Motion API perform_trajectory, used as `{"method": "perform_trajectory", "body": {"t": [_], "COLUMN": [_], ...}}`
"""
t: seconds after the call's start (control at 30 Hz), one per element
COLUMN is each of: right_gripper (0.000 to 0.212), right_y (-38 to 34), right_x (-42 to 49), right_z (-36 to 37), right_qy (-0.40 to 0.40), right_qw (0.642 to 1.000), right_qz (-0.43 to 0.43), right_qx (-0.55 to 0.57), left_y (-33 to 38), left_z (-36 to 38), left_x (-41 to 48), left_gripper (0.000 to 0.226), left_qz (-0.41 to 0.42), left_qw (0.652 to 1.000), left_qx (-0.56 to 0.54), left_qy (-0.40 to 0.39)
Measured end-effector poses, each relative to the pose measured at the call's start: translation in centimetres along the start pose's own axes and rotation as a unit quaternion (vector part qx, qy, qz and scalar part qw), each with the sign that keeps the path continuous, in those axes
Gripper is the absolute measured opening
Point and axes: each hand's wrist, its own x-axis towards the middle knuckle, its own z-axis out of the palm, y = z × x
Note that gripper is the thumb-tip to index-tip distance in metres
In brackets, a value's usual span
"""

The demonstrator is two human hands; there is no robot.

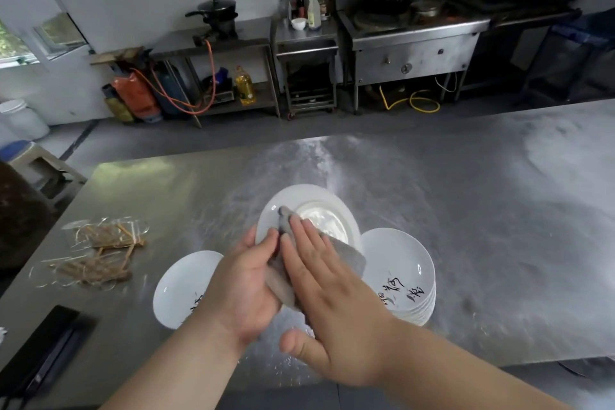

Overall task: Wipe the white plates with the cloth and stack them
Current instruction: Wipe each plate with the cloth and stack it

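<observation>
Now left hand (pixel 243 280) grips one plate (pixel 311 198); right hand (pixel 332 296), flat, presses one cloth (pixel 349 260); one stack (pixel 396 260) beside.

Both bare forearms reach in from the lower edge and meet in the middle. The left hand (pixel 243 286) grips a plate (pixel 299 198) by its near rim, thumb on top. The right hand (pixel 327 293) lies flat, fingers (pixel 301 236) straight and together, pressing a cloth (pixel 349 260) onto it, thumb splayed back.

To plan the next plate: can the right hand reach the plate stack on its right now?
Probably yes: the stack of plates sits close beside the right hand, nothing between them, though that hand is pressing the cloth on the held plate.
</observation>
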Motion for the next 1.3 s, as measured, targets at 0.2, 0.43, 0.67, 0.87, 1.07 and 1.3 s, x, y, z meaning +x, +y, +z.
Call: {"method": "perform_trajectory", "body": {"t": [0.2, 0.43, 0.67, 0.87, 1.07, 1.3], "right_gripper": [0.087, 0.077, 0.054, 0.066, 0.057, 0.058], "right_y": [3.0, 4.0, 5.9, 5.1, 5.0, 3.6], "right_x": [4.4, 1.8, 3.2, 0.4, 2.9, 1.6], "right_z": [-5.0, -3.9, -4.9, -2.7, -5.0, -2.2], "right_qy": [0.043, 0.102, 0.116, 0.109, 0.174, 0.245], "right_qw": [0.998, 0.992, 0.983, 0.978, 0.952, 0.919], "right_qz": [-0.003, 0.076, 0.131, 0.157, 0.187, 0.268], "right_qx": [-0.035, 0.014, 0.057, 0.077, 0.168, 0.149], "left_y": [0.4, 0.5, 1.2, 1.8, 2.4, 0.7], "left_z": [0.7, 0.5, 0.8, -0.6, 0.1, 0.5], "left_x": [-0.7, -1.8, -1.0, -0.1, 1.1, 1.4], "left_gripper": [0.045, 0.045, 0.041, 0.042, 0.045, 0.041], "left_qz": [-0.029, -0.051, -0.018, -0.001, 0.02, 0.037], "left_qw": [0.998, 0.993, 0.994, 0.998, 0.998, 0.998], "left_qx": [0.029, 0.091, 0.083, 0.055, -0.005, -0.036], "left_qy": [-0.042, -0.061, -0.067, -0.026, -0.057, -0.041]}}
